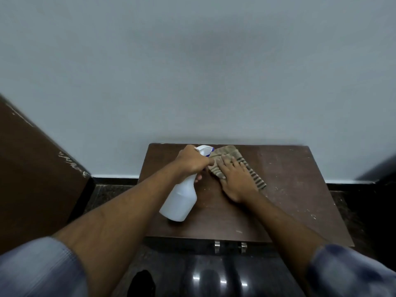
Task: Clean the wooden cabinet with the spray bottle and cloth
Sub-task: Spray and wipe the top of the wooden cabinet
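A low dark wooden cabinet (289,189) stands against the wall, its top dusty with pale specks. My left hand (191,161) grips the neck of a white spray bottle (180,202), tilted over the cabinet top, with its nozzle aimed toward the back. A brown striped cloth (230,156) lies on the top near the back edge. My right hand (234,181) presses flat on the cloth, fingers spread. The two hands nearly touch beside the bottle's trigger.
A pale wall rises right behind the cabinet. A tall brown wooden panel (32,179) stands at the left. Two metal handles (230,246) show on the cabinet's front. The floor (210,279) below is dark and glossy. A dark shape (377,168) sits at the right edge.
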Action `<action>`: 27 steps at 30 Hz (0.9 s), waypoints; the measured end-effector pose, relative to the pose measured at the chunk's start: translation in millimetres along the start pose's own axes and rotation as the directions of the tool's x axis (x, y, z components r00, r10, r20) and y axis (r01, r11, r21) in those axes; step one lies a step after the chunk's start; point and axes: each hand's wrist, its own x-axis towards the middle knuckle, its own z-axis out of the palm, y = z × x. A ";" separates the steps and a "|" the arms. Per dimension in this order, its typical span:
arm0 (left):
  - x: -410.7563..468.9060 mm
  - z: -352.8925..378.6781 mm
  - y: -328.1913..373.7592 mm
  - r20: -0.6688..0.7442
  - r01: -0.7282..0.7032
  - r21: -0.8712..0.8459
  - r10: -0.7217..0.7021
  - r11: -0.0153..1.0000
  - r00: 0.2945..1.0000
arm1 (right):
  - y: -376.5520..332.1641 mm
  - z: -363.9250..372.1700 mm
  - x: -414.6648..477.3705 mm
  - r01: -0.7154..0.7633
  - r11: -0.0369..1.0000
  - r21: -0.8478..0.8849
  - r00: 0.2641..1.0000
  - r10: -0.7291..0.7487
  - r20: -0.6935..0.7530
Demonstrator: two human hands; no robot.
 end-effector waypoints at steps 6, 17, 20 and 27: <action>8.6 0.1 -14.9 0.030 0.005 0.008 -0.006 1.000 1.000 | 6.1 -8.0 30.3 -0.178 0.984 0.009 0.982 0.178 -0.056; -24.3 -18.4 -37.8 -0.016 0.057 -0.050 -0.058 0.997 0.998 | -27.7 8.1 -19.2 0.387 0.922 0.031 0.919 -0.388 0.070; -41.5 -25.1 -56.1 -0.003 0.076 -0.027 -0.076 0.997 0.997 | 0.1 5.5 -40.5 0.142 0.983 0.119 0.990 -0.141 -0.019; -102.0 -12.6 -81.5 -0.057 0.099 -0.090 -0.104 0.991 0.993 | -34.6 19.3 -140.1 0.344 0.926 0.155 0.932 -0.357 0.065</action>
